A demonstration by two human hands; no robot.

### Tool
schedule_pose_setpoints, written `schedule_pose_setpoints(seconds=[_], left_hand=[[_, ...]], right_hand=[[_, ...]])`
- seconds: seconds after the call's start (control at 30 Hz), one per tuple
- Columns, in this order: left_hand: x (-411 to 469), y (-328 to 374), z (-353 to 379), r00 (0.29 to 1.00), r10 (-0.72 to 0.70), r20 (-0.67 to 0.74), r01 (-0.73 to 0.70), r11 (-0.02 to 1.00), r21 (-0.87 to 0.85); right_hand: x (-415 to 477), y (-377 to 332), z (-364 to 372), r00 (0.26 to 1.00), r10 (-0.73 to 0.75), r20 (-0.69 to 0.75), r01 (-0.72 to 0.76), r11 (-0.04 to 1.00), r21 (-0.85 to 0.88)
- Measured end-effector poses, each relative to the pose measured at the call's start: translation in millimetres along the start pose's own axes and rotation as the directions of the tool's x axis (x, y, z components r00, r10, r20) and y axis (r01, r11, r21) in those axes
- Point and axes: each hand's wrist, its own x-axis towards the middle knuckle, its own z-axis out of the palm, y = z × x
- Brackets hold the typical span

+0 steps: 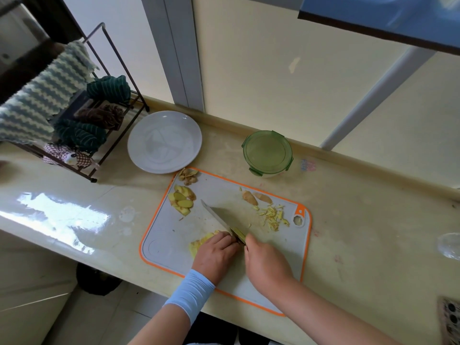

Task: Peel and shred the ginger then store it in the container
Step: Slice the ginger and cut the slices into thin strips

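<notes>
On the orange-rimmed cutting board (224,192), my left hand (216,252) presses with curled fingers on a stack of yellow ginger slices (199,244). My right hand (267,263) grips the handle of a knife (216,216), whose blade lies against the left fingers, tip pointing to the far left. Ginger shreds (272,216) lie at the board's right end. More ginger slices (181,200) and peel scraps (187,176) sit at its far left corner, and two peel pieces (256,197) lie near the shreds. A round container with a green clip lid (267,153), shut, stands behind the board.
A white plate (164,141) sits behind the board's left corner. A dark wire rack (99,125) with cloths stands at the far left against the wall. A clear glass object (449,245) shows at the right edge. The counter's front edge runs just below the board.
</notes>
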Motion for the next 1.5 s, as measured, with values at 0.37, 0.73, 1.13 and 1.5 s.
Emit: schedule_pose_setpoints(seconds=[0.37,0.73,1.13,1.5], left_hand=[[-0.2,-1.0,1.2,1.0,0.0,0.006,0.0,1.0,-0.002],[1.9,1.9,-3.0,1.0,-0.002,0.005,0.002,1.0,-0.007],[3.6,2.9,-2.9,1.0,0.003,-0.016,-0.003,1.0,-0.004],[1.2,3.7,-3.4,1.0,0.004,-0.024,-0.005,1.0,-0.007]], right_hand=[[-9.5,12.8,12.9,0.999,0.015,0.031,-0.015,1.0,-0.027],[-9.4,5.6,-0.7,1.0,0.004,0.023,-0.004,1.0,0.004],[1.8,4.0,11.9,1.0,0.015,0.022,-0.015,1.0,-0.017],[-33.3,24.3,5.9,0.998,0.048,0.047,-0.049,0.999,0.021]])
